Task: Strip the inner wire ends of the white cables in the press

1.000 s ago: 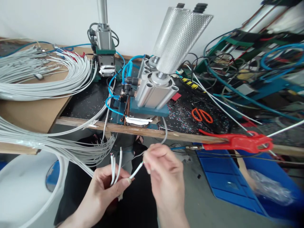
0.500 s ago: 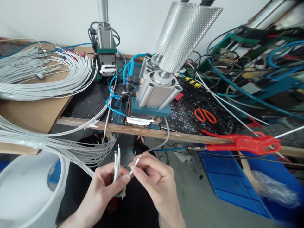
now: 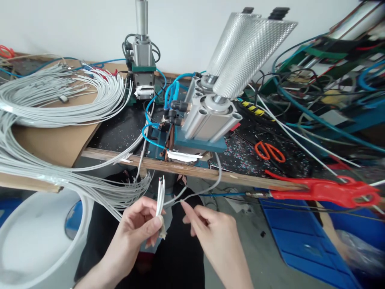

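Observation:
My left hand point(image 3: 141, 224) is closed around a small bunch of white cables point(image 3: 161, 196), whose cut ends stand up above the thumb with dark and reddish wire tips showing. One separate cable end point(image 3: 179, 195) leans out to the right from behind the bunch. Just right of it is my right hand point(image 3: 207, 224), its thumb stretched out and its fingers loosely bent. I see nothing held in it. A small pale scrap-like piece point(image 3: 163, 232) shows under my left thumb.
Coiled grey cables point(image 3: 99, 96) lie on cardboard at left, above a white bucket point(image 3: 75, 241). Ahead on the bench stands a pneumatic cylinder press point(image 3: 207, 116). Orange-handled scissors point(image 3: 269, 151) and a red air gun point(image 3: 325, 190) are at right, with blue bins point(image 3: 300, 241) below.
My right hand has let go of the single cable end and moved right and slightly down. The bunch in my left hand has shifted right and up. The view has turned slightly left.

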The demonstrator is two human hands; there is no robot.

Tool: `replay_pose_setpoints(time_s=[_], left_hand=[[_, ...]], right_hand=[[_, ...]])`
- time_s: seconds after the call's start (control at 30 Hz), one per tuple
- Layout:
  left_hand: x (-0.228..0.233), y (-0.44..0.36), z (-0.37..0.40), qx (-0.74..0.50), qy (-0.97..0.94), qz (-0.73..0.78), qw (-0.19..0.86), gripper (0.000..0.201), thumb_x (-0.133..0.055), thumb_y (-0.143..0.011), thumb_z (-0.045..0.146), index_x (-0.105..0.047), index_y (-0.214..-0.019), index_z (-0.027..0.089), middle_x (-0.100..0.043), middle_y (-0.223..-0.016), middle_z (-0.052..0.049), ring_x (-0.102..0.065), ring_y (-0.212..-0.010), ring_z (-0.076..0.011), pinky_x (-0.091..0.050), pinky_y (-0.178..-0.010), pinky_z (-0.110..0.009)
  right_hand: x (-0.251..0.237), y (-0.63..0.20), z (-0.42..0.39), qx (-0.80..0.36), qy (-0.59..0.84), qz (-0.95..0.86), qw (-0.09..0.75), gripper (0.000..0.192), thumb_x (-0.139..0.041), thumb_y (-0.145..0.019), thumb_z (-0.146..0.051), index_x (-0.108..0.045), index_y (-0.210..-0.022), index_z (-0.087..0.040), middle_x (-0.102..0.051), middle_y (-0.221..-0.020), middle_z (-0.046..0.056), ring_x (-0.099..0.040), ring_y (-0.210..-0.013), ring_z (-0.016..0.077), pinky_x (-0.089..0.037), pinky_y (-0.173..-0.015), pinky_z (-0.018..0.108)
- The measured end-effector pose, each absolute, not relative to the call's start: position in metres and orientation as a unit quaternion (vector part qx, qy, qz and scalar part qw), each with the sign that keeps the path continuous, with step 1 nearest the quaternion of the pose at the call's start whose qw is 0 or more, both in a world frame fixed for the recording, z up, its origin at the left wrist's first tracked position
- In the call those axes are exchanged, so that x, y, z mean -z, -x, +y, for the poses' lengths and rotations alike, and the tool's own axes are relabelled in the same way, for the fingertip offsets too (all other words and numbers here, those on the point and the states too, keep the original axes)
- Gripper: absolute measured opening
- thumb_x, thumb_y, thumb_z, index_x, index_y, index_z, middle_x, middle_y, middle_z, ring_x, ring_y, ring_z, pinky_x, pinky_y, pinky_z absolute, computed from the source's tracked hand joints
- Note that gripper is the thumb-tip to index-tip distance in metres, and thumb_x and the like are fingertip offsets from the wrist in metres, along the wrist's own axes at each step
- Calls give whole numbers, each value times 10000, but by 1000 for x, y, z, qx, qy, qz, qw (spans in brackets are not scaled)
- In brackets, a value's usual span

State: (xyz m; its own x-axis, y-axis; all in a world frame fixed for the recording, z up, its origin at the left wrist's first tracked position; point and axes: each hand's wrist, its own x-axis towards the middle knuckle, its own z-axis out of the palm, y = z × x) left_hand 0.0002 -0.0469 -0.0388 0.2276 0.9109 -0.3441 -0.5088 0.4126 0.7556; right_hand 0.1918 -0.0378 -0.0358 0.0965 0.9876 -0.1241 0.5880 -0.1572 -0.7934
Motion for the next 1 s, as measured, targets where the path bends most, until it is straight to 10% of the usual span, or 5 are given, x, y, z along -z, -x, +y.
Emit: replay_pose_setpoints(time_s=[0.2, 0.8, 1.0], left_hand=[[42, 3, -56, -438, -293, 396, 752, 227, -845, -847, 395, -743, -836, 193, -549, -662, 31, -395, -517, -38, -277, -462, -147], [25, -1, -55, -435, -310, 442, 721, 361, -816, -835, 537, -782, -811, 178, -480, -619, 23, -338, -567, -76, -280, -525, -208], [27, 2, -57, -376, -321, 437, 751, 405, -787, -845, 564, -751, -775, 167, -416, -543, 50, -288, -458, -57, -205, -435, -214]], right_hand=[[6, -175, -20, -522, 488, -511, 478, 192, -731, -933, -415, -819, -965, -247, -719, -792, 21, -527, -534, 91, -391, -456, 215], [22, -159, -25, -703, 351, -349, 511, 155, -861, -792, -316, -757, -755, -206, -676, -704, 2, -497, -487, 83, -426, -488, 245], [20, -163, -17, -656, 339, -241, 629, 336, -853, -747, -320, -575, -601, -200, -448, -646, -57, -245, -445, 50, -160, -398, 218]])
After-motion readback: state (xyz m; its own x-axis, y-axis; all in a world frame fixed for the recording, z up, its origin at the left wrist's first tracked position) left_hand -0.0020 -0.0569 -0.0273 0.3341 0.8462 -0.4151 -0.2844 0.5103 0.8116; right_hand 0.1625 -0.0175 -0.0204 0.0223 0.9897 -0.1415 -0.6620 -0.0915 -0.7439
